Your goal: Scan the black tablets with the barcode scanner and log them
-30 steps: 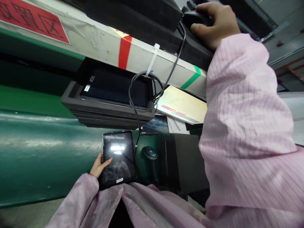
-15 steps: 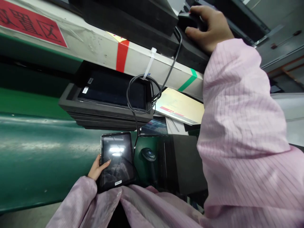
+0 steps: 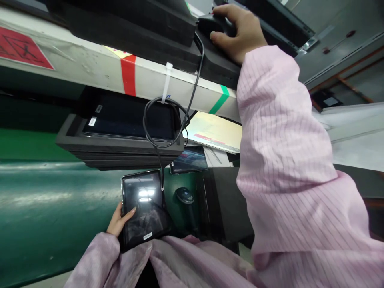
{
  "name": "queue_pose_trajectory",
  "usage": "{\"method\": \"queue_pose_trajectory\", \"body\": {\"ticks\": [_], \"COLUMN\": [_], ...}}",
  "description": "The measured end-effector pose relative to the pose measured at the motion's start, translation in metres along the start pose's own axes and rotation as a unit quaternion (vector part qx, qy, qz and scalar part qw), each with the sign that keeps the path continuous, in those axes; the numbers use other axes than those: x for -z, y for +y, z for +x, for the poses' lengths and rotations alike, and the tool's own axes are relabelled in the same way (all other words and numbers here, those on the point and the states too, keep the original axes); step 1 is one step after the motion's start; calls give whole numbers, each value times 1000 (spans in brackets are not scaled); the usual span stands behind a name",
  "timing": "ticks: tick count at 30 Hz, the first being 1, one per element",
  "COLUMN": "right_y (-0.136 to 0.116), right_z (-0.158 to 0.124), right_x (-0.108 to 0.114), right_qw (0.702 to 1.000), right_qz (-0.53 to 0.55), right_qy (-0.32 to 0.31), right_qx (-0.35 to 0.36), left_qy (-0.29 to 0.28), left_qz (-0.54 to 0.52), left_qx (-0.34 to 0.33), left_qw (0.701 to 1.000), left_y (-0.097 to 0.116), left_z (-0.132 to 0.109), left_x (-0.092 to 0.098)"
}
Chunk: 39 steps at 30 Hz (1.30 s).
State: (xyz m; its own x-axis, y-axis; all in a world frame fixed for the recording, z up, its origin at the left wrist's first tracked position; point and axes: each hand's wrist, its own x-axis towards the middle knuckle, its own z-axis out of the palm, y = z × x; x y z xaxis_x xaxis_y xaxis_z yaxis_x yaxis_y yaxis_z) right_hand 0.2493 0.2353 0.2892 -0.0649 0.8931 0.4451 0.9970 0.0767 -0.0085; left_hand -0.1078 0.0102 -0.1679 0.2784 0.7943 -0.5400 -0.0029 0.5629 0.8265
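Note:
My left hand grips the left edge of a dark tablet-like screen, its thumb lying over the glass. Bright lamp reflections and a small white label show on this screen. A black cable hangs from the shelf in a tied loop and comes down at the screen's top right corner; whether it is plugged in I cannot tell. Up on the shelf, my right hand is closed over a black computer mouse, which rests on dark foam. Right of the screen stands a black handheld scanner.
A stack of black foam trays with a dark screen on top sits under the pale shelf edge. Another screen lies behind the scanner, near a yellowish sheet. A dark box stands at right on the green bench.
The view has shifted, so the shelf and my right arm appear further left. Both hands keep their holds, and the held screen is tilted slightly more.

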Motion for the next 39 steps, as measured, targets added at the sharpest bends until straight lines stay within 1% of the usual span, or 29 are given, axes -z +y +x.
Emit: {"method": "queue_pose_trajectory", "body": {"ticks": [4, 9, 13, 20, 23, 26, 30, 33, 35, 39], "right_y": [-1, -1, -1, -1, -2, -5, -8, -5, -1, 6], "right_z": [-2, -5, -7, -8, -5, -4, -7, -7, -5, -2], "right_x": [1, 3, 4, 4, 3, 2, 1, 1, 1, 1], "right_qw": [1000, 999, 1000, 999, 1000, 1000, 998, 998, 998, 1000], "right_qz": [2, 27, 27, 45, 19, -12, -18, -21, -22, -13], "right_qy": [-2, 6, -6, 6, 2, 2, 19, 18, 13, 1], "right_qx": [-7, 18, -4, 20, 5, -27, -50, -55, -50, -15], "left_qy": [4, 15, 19, -1, 6, 14, 7, 1, 0, 3], "left_qz": [-8, -31, -25, -3, -12, -18, -23, -24, -21, -11], "left_qx": [-2, 2, -4, -3, -1, -10, -9, -11, -17, -23], "left_qw": [1000, 999, 1000, 1000, 1000, 1000, 1000, 1000, 1000, 1000], "left_y": [-1, 3, 3, 0, 0, 1, 2, 4, 5, 5], "left_z": [-1, -4, -4, 0, 1, 1, 1, 0, 0, 2], "left_x": [-1, -4, -4, -1, -1, -2, -2, -2, -2, -1]}}
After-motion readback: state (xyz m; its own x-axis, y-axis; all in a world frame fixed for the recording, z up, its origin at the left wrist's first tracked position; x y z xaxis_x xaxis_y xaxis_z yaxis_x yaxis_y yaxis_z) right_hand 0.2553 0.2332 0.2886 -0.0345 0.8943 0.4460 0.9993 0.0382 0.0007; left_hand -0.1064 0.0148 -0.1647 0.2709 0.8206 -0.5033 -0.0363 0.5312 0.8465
